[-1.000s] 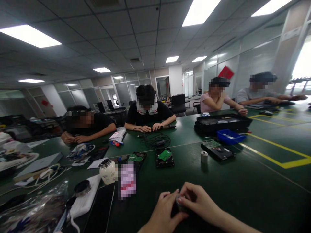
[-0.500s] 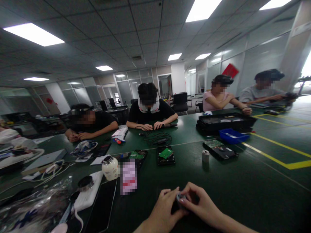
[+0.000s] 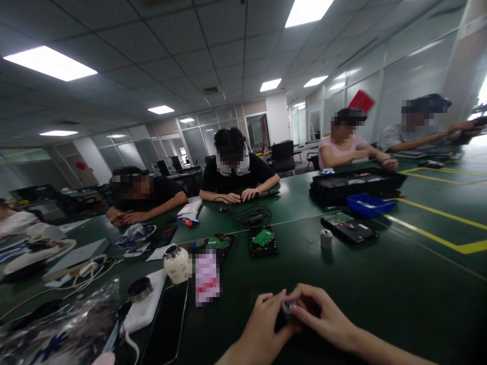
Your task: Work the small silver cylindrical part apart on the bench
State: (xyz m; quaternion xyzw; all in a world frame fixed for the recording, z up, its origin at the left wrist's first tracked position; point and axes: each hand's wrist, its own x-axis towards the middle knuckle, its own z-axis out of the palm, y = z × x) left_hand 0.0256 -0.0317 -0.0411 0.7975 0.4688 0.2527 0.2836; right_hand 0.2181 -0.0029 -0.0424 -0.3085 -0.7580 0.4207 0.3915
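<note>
Two bare hands meet, fingertips close together. The left hand shows its back, fingers reaching forward, the left thumb stretched rightward, nearer the wearer than the right fingertips. The right hand curls inward, right thumb pointing at the left fingers. The right forearm slants back from its fingers, rightward.

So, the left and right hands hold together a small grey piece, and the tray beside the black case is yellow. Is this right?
Not quite: the tray beside the black case is blue, not yellow, as the head view shows. The left hand and right hand do hold a small grey piece together.
</note>
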